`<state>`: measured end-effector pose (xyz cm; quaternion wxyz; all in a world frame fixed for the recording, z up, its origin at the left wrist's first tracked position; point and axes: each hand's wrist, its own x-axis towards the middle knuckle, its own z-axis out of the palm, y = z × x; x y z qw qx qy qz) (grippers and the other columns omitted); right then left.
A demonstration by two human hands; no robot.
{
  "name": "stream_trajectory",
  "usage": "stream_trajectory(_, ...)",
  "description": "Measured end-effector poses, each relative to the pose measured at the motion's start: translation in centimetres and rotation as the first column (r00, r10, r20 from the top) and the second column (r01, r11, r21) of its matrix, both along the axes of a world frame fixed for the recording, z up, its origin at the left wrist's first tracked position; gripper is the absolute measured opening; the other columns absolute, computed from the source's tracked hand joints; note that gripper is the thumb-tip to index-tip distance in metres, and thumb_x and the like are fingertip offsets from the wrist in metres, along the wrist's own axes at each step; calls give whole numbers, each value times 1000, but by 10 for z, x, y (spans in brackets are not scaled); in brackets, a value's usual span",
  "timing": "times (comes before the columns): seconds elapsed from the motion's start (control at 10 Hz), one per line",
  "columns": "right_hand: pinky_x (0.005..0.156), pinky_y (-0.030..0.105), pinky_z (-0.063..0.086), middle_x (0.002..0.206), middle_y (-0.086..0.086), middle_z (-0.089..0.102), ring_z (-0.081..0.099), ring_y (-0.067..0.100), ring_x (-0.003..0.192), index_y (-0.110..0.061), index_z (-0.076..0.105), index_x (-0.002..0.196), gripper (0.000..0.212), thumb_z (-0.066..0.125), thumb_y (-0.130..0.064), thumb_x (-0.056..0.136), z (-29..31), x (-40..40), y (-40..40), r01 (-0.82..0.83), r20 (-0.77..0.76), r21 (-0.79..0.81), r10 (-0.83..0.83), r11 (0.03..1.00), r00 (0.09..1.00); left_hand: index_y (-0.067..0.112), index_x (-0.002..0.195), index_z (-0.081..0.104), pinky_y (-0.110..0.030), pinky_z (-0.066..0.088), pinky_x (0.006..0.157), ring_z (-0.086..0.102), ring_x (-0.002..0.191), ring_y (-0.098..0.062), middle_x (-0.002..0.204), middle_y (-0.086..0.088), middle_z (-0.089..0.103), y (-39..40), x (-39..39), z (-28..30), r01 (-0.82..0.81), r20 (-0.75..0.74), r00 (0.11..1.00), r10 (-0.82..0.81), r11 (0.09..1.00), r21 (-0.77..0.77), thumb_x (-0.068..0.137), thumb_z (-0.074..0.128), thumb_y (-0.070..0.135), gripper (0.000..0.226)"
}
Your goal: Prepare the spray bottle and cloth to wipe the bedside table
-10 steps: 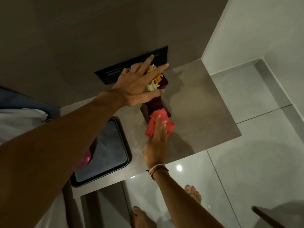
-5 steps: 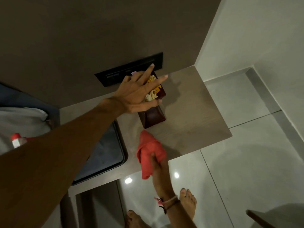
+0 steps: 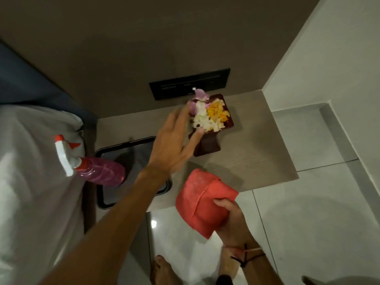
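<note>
The wooden bedside table (image 3: pixel 253 153) sits in the corner. A dark red pedestal bowl (image 3: pixel 208 146) heaped with flower petals stands on it. My left hand (image 3: pixel 174 147) reaches over the table with its fingers spread. Fingertips and thumb touch the bowl's left rim without closing around it. My right hand (image 3: pixel 232 225) grips a folded red cloth (image 3: pixel 197 200), held in the air just off the table's front edge. A pink spray bottle (image 3: pixel 98 170) with a white and red trigger head lies on its side on the bed at left, in nobody's hand.
A black tray (image 3: pixel 131 151) lies on the table's left part, partly under my forearm. The white-sheeted bed (image 3: pixel 30 192) fills the left side. A dark switch panel (image 3: pixel 189 84) is on the wall behind the bowl. My bare feet (image 3: pixel 162 270) stand on glossy floor tiles.
My right hand has pulled the red cloth off the table top toward me. My left hand has slid left off the top of the bowl. The view has shifted, bringing the spray bottle into sight.
</note>
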<state>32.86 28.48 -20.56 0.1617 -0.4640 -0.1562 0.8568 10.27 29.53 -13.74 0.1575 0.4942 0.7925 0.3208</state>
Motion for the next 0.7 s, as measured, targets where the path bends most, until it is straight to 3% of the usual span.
stream_trajectory(0.1, 95, 55, 57, 133, 23, 67, 68, 40, 117, -9, 64, 133, 52, 68, -11, 81, -3, -19, 2, -93, 12, 6, 93, 996, 996, 29, 145, 52, -33, 54, 100, 61, 132, -24, 135, 0, 66, -69, 9, -23, -274, 618, 698, 362, 932, -236, 101, 55, 49, 49)
stream_trajectory(0.2, 101, 63, 52, 133, 18, 68, 65, 40, 121, -15, 58, 140, 61, 76, -15, 81, -7, -56, 2, -197, 84, 145, 186, 970, 979, 25, 125, 70, -29, 62, 72, 74, 110, -23, 117, -2, 78, -117, 13, -40, -270, 842, 263, 471, 874, -404, 94, 62, 49, 40)
stream_trajectory(0.3, 98, 64, 53, 130, 17, 69, 67, 39, 118, -11, 59, 136, 53, 77, -11, 86, -13, -101, -2, -256, 210, 234, 208, 938, 955, 18, 113, 71, -38, 64, 80, 74, 107, -28, 111, -6, 78, -137, 7, -56, -411, 841, 271, 467, 847, -338, 93, 71, 26, 21)
stream_trajectory(0.4, 91, 44, 60, 122, 17, 72, 70, 31, 107, -5, 64, 130, 40, 71, -4, 91, -23, -142, 6, -453, 390, 374, 306, 809, 868, 11, 118, 64, -37, 59, 89, 69, 106, -31, 119, -17, 70, -134, -9, -67, -561, 740, 341, 580, 757, -336, 96, 64, -1, 25)
stream_trajectory(0.5, 97, 43, 56, 116, 12, 73, 68, 36, 112, -5, 66, 128, 36, 63, 2, 93, -29, -164, 11, -667, 541, 401, 426, 628, 725, 3, 141, 55, -44, 51, 111, 65, 121, -32, 133, -20, 67, -128, -23, -67, -497, 594, 495, 634, 768, -404, 93, 64, -6, 50)
stream_trajectory(0.6, 109, 50, 48, 125, 12, 70, 63, 38, 122, -7, 60, 137, 45, 60, 2, 93, -19, -164, 14, -838, 654, 389, 527, 382, 543, 9, 146, 52, -43, 50, 111, 63, 127, -35, 136, -18, 67, -130, -28, -50, -361, 420, 714, 560, 809, -464, 95, 63, 3, 53)
stream_trajectory(0.7, 113, 31, 44, 143, 13, 61, 58, 29, 131, -11, 48, 149, 57, 63, -9, 94, 20, -161, 19, -906, 733, 385, 539, 175, 416, 9, 159, 33, -40, 34, 122, 38, 151, -36, 164, -17, 39, -125, -29, -6, -244, 298, 868, 396, 865, -439, 98, 54, 4, 65)
